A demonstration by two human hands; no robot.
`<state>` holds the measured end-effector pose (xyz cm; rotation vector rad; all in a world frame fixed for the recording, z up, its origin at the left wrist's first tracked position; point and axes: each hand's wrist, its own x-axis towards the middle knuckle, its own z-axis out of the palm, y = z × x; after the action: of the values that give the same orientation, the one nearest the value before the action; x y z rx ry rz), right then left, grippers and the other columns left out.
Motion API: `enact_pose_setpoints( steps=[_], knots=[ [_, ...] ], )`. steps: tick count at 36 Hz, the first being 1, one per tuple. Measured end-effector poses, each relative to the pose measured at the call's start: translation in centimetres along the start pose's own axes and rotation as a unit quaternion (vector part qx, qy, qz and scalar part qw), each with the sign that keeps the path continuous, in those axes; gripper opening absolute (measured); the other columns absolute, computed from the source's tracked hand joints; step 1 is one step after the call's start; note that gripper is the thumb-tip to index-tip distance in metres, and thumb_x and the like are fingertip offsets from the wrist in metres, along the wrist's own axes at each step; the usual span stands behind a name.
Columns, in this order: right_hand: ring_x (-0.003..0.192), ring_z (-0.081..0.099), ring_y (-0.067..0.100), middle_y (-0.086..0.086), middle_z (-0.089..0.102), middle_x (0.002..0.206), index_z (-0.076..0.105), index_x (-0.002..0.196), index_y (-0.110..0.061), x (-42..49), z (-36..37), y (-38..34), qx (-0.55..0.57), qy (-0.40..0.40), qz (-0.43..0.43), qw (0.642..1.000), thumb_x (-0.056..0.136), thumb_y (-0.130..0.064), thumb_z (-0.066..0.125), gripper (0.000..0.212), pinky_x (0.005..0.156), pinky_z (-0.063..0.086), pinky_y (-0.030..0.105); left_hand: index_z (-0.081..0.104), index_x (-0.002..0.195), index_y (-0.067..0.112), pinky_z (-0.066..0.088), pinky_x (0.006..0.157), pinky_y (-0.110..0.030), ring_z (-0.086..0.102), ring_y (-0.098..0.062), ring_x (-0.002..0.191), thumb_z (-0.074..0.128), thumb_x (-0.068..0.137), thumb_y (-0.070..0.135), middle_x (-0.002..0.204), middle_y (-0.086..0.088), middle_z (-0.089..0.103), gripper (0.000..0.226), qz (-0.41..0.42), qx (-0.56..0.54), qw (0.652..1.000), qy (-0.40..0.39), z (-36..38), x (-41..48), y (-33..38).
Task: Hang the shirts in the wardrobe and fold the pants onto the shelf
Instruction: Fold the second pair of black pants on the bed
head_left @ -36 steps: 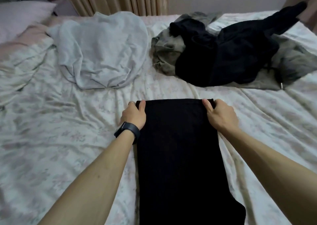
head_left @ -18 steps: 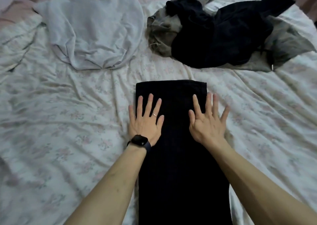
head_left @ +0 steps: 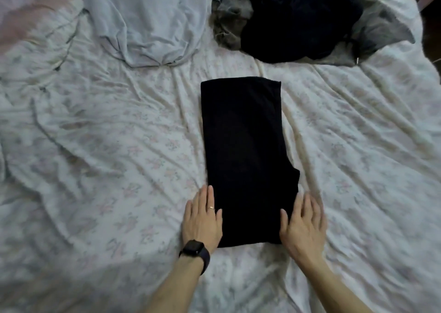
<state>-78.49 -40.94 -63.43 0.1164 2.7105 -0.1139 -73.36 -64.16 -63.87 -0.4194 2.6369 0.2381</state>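
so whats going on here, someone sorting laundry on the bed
A person is folding black pants on the bed. The pants lie in a long folded strip, with the left hand and right hand flat, fingers straight, on either side of its near end. A pale blue garment and a heap of dark and grey clothes lie farther back, untouched.

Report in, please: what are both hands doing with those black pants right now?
Left hand open, flat at pants, near left edge. Right hand open, flat at near right edge. Pants folded lengthwise on bed. Other clothes lie beyond, apart.
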Motion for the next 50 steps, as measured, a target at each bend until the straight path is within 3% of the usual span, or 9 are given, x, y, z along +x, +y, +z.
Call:
enact_pose_setpoints(
  steps=[5, 9, 16, 22, 30, 34, 41, 44, 50],
  knots=[
    [0.117, 0.055, 0.032, 0.01, 0.057, 0.132, 0.054, 0.135, -0.014, -4.0, -1.2, 0.9, 0.118, -0.015, 0.073, 0.99, 0.098, -0.047, 0.052, 0.05, 0.092, 0.049, 0.045, 0.031, 0.152, 0.017, 0.048, 0.098, -0.034, 0.048, -0.022, 0.126, 0.044, 0.1, 0.05, 0.146, -0.002, 0.04, 0.062, -0.156, -0.214, 0.964, -0.031, -0.7, -4.1, 2.2],
    [0.107, 0.06, 0.026, 0.007, 0.062, 0.117, 0.061, 0.123, -0.009, -5.1, -0.8, 1.6, 0.264, -0.071, 0.102, 0.956, 0.098, -0.045, 0.055, 0.044, 0.081, 0.046, 0.036, 0.041, 0.143, 0.007, 0.047, 0.103, -0.043, 0.051, -0.03, 0.125, 0.056, 0.099, 0.041, 0.141, -0.014, 0.048, 0.057, -0.246, -0.379, 0.89, -0.069, -1.0, -4.8, 3.2],
    [0.081, 0.063, 0.022, 0.006, 0.063, 0.1, 0.057, 0.103, -0.018, -3.6, 0.7, 1.7, 0.409, -0.097, 0.189, 0.887, 0.094, -0.046, 0.061, 0.03, 0.066, 0.049, 0.035, 0.048, 0.134, 0.005, 0.052, 0.092, -0.041, 0.06, -0.033, 0.114, 0.057, 0.096, 0.051, 0.128, -0.014, 0.061, 0.061, -0.269, -0.333, 0.898, -0.1, -0.9, -4.7, 2.3],
    [0.071, 0.069, 0.031, 0.007, 0.064, 0.08, 0.05, 0.091, -0.015, -3.4, 1.0, 2.4, 0.496, -0.122, 0.218, 0.831, 0.094, -0.032, 0.068, 0.025, 0.079, 0.059, 0.059, 0.059, 0.114, 0.006, 0.047, 0.07, -0.032, 0.062, -0.026, 0.093, 0.053, 0.1, 0.048, 0.11, -0.009, 0.067, 0.045, -0.243, -0.39, 0.879, -0.128, 0.5, -6.1, 0.5],
    [0.083, 0.067, 0.029, 0.013, 0.068, 0.092, 0.05, 0.094, -0.018, -7.1, -2.4, 3.2, 0.458, -0.08, 0.137, 0.875, 0.093, -0.034, 0.061, 0.02, 0.062, 0.046, 0.035, 0.052, 0.094, 0.021, 0.044, 0.07, -0.03, 0.063, -0.011, 0.084, 0.07, 0.091, 0.038, 0.067, 0.017, 0.067, 0.025, -0.239, -0.531, 0.813, -0.003, -1.7, -10.7, 0.1],
    [0.066, 0.059, 0.025, 0.017, 0.066, 0.088, 0.047, 0.097, -0.014, -11.8, -4.2, 4.7, 0.501, -0.084, 0.143, 0.85, 0.092, -0.023, 0.063, 0.019, 0.061, 0.045, 0.034, 0.048, 0.1, 0.021, 0.042, 0.069, -0.03, 0.055, -0.012, 0.083, 0.071, 0.09, 0.033, 0.091, 0.009, 0.057, 0.029, -0.231, -0.546, 0.805, 0.015, -3.4, -15.4, 1.0],
    [0.064, 0.058, 0.023, 0.011, 0.061, 0.084, 0.045, 0.101, -0.018, -23.2, -6.5, 8.6, 0.555, -0.071, 0.151, 0.815, 0.088, -0.004, 0.061, 0.025, 0.061, 0.047, 0.037, 0.056, 0.102, 0.04, 0.043, 0.053, -0.022, 0.062, -0.009, 0.068, 0.067, 0.085, 0.019, 0.091, 0.012, 0.063, 0.029, -0.215, -0.572, 0.788, 0.073, -4.7, -26.3, 2.4],
    [0.059, 0.056, 0.022, 0.012, 0.063, 0.086, 0.046, 0.097, -0.02, -27.0, -6.0, 10.1, 0.548, -0.073, 0.147, 0.82, 0.085, 0.0, 0.06, 0.027, 0.056, 0.044, 0.033, 0.063, 0.103, 0.034, 0.056, 0.061, -0.032, 0.066, -0.016, 0.065, 0.066, 0.085, 0.008, 0.092, -0.001, 0.069, 0.031, -0.226, -0.609, 0.757, 0.066, -3.3, -30.1, 2.1],
    [0.049, 0.043, 0.02, 0.014, 0.052, 0.072, 0.049, 0.092, -0.009, -30.8, -3.4, 11.9, 0.58, -0.111, 0.199, 0.782, 0.086, 0.009, 0.054, 0.019, 0.043, 0.034, 0.024, 0.072, 0.089, 0.026, 0.049, 0.052, -0.018, 0.065, -0.014, 0.08, 0.061, 0.088, -0.003, 0.107, -0.001, 0.065, 0.031, -0.225, -0.633, 0.74, 0.029, -0.6, -35.0, 1.0]
  ],
)
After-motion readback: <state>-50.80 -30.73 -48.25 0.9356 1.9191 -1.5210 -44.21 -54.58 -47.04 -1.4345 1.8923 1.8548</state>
